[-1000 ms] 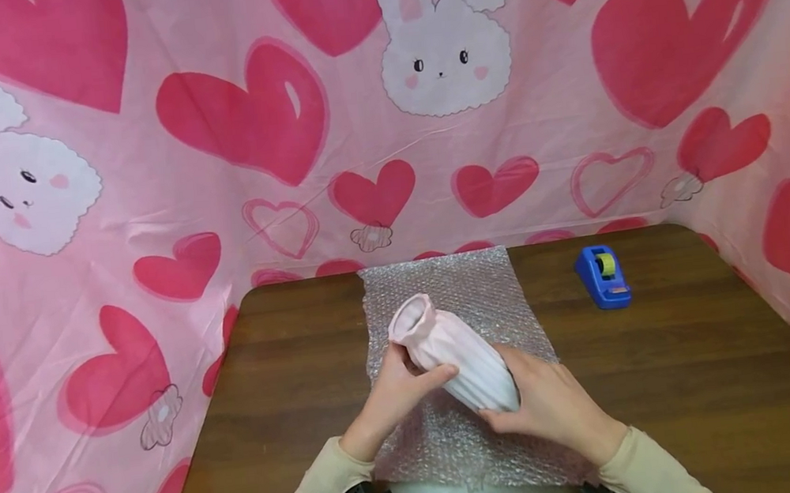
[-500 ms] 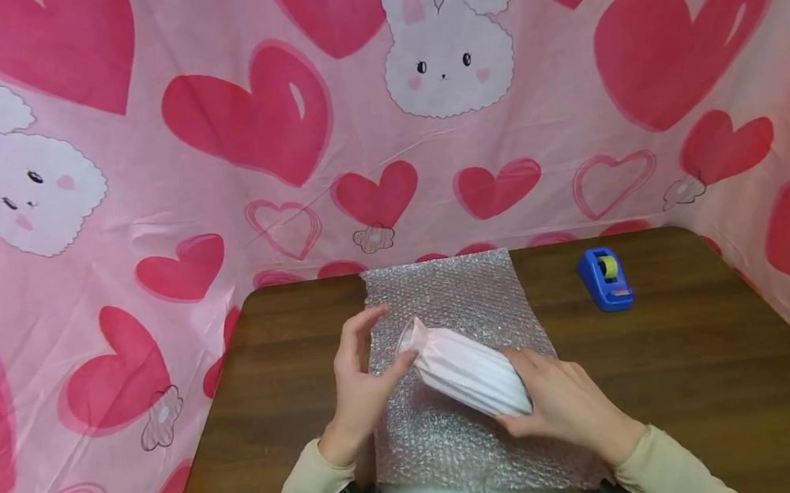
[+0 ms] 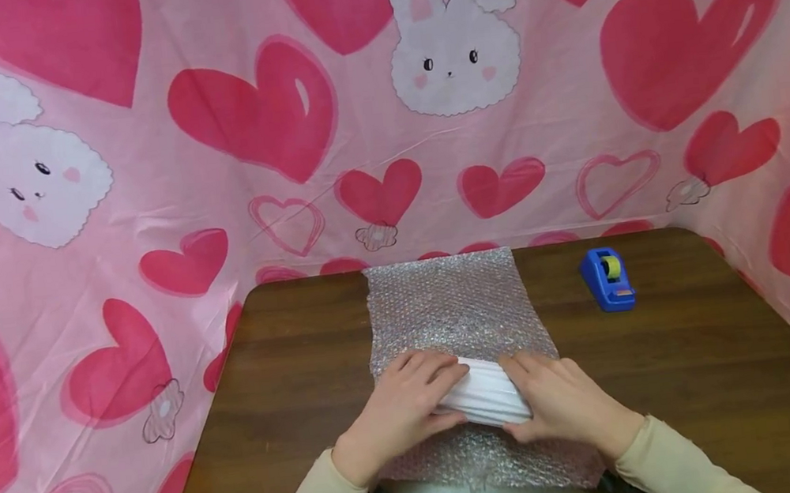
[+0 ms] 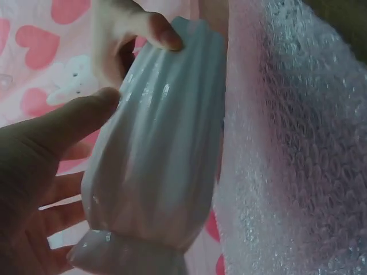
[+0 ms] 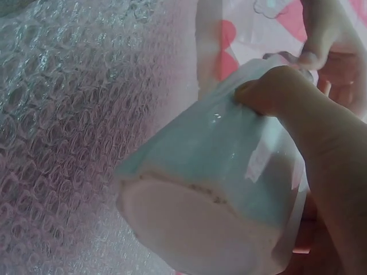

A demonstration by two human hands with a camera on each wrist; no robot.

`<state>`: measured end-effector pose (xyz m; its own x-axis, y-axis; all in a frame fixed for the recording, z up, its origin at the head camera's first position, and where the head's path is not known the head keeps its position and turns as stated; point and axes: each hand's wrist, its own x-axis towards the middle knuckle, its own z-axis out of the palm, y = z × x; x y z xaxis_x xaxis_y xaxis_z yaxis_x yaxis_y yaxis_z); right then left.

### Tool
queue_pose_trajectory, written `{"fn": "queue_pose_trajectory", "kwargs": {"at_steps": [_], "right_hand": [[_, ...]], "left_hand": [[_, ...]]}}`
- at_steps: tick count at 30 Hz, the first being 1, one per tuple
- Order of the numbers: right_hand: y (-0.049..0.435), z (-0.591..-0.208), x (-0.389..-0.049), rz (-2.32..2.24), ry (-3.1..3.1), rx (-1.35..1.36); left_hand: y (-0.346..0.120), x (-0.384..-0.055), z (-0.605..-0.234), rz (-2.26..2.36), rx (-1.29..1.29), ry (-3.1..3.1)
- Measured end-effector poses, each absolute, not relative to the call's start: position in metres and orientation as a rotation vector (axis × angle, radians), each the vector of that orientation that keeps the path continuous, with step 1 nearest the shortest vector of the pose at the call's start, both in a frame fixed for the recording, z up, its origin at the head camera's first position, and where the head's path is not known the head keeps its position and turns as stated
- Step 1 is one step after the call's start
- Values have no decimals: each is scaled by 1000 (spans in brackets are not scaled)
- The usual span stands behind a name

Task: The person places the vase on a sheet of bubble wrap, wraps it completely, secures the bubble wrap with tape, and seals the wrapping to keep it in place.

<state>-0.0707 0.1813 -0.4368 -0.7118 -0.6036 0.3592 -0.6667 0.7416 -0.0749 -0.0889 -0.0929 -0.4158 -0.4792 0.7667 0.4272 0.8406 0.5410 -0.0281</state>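
Observation:
A white ribbed vase (image 3: 488,393) lies on its side, low over a sheet of bubble wrap (image 3: 449,301) in the head view. My left hand (image 3: 406,404) grips it at the neck end and covers the mouth there. At the base end my right hand (image 3: 561,399) holds it, thumb on the near side and fingers over the far side. The left wrist view shows the fluted body (image 4: 155,137) with the flared neck (image 4: 129,252) toward the camera. In the right wrist view the flat unglazed base (image 5: 195,226) faces the camera.
The bubble wrap runs from the near edge to the back of the brown wooden table (image 3: 290,344). A blue tape dispenser (image 3: 608,281) with yellow tape stands at the back right. A pink cloth with hearts and rabbits (image 3: 214,153) hangs behind and at both sides.
My left hand came off the vase's neck, opened, then took hold of that end again from above. The vase has tipped from slanting upward to lying flat, lower over the wrap.

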Motion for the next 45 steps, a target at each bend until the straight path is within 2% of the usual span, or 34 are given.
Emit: {"fn": "queue_pose_trajectory", "kwargs": {"at_steps": [11, 28, 45], "right_hand": [[180, -441, -68, 199, -2743, 1066], [178, -444, -64, 203, -2798, 1140], [178, -449, -63, 160, -2775, 1123]], "left_hand": [[-88, -82, -437, -66, -1303, -2685], [-87, -75, -452, -50, -1330, -2725], [-83, -57, -464, 105, -1233, -2763]]}}
